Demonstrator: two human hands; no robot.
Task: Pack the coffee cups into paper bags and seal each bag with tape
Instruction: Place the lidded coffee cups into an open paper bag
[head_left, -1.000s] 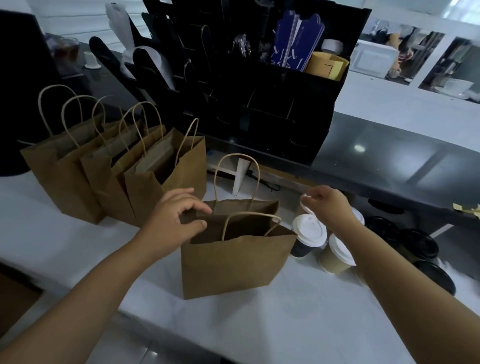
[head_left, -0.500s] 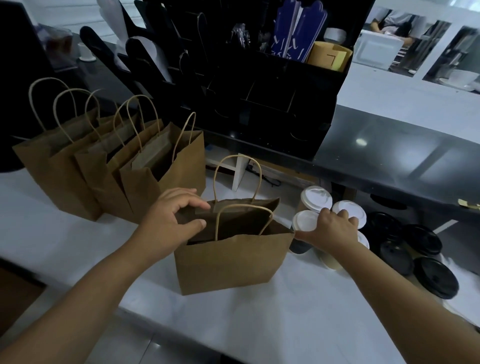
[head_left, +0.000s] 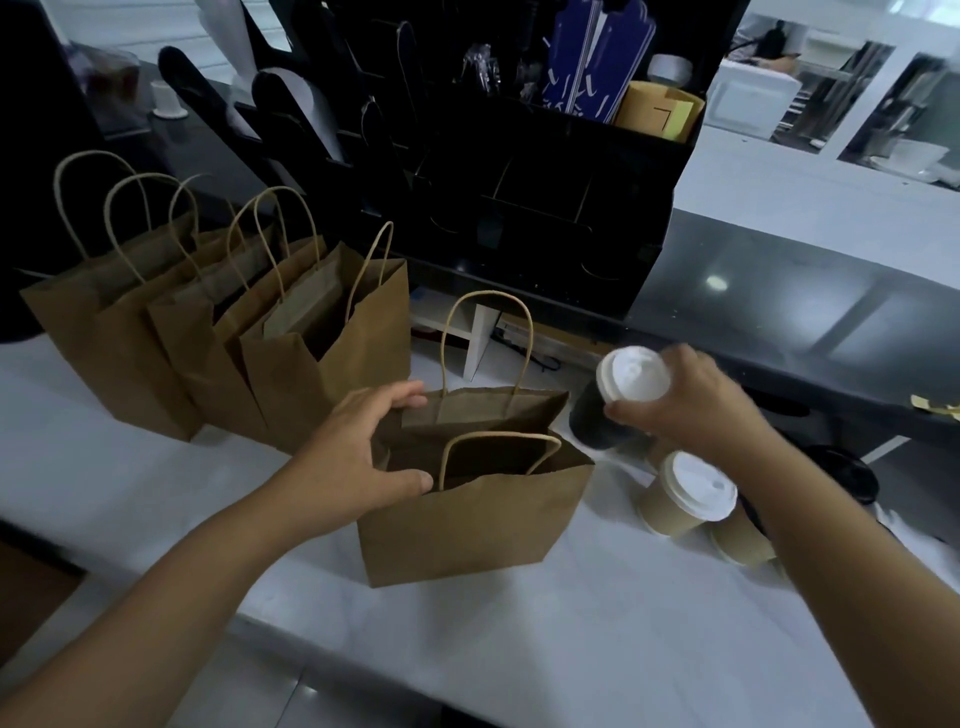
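An open brown paper bag (head_left: 467, 525) stands on the white counter (head_left: 597, 639) in front of me. My left hand (head_left: 358, 462) holds its left rim, thumb on the near side and fingers on the far side, spreading the mouth. My right hand (head_left: 691, 405) grips a black coffee cup with a white lid (head_left: 631, 382), lifted and tilted just right of the bag. Two tan cups with white lids (head_left: 688, 493) stand on the counter under my right forearm.
Several more brown paper bags (head_left: 291, 358) with twisted handles stand in a row at the left. A black organiser rack (head_left: 519, 171) rises behind the bags. Black lids (head_left: 841, 467) lie at the right behind the cups.
My right hand has closed on the black cup and lifted it off the counter toward the bag. My left hand keeps holding the bag's rim.
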